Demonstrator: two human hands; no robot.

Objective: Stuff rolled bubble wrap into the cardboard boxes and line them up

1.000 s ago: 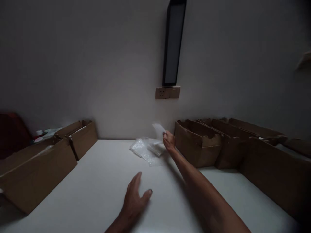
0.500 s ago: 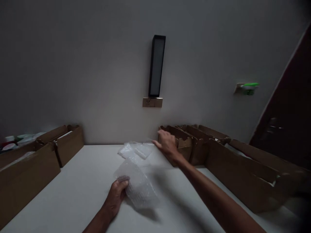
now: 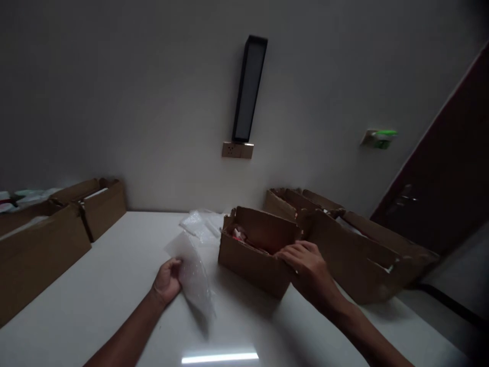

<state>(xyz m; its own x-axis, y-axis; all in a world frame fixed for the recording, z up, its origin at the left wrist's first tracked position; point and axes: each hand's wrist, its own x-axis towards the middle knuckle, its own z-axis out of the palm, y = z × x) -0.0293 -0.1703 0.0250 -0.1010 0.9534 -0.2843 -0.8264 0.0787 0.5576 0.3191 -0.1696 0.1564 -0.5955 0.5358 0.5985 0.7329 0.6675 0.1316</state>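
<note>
My left hand (image 3: 168,281) is closed on the edge of a bubble wrap sheet (image 3: 193,275), which stands tilted above the white table. On the right, my right hand (image 3: 305,260) grips the near right corner of a small open cardboard box (image 3: 252,267), its fingers over the rim. Inside that box lie small items with some red and white (image 3: 239,234), too dim to name. More bubble wrap (image 3: 198,224) lies flat on the table behind the held sheet, left of the box.
Other cardboard boxes (image 3: 344,255) line the right side. More cardboard boxes (image 3: 42,260) with goods in them stand along the left. The white table (image 3: 126,285) meets the wall, where a socket plate (image 3: 237,150) sits under a black lamp (image 3: 250,89).
My right hand has pulled the small box out of the right-hand row, toward me and the table's middle. My left hand has moved slightly left and up with the bubble wrap.
</note>
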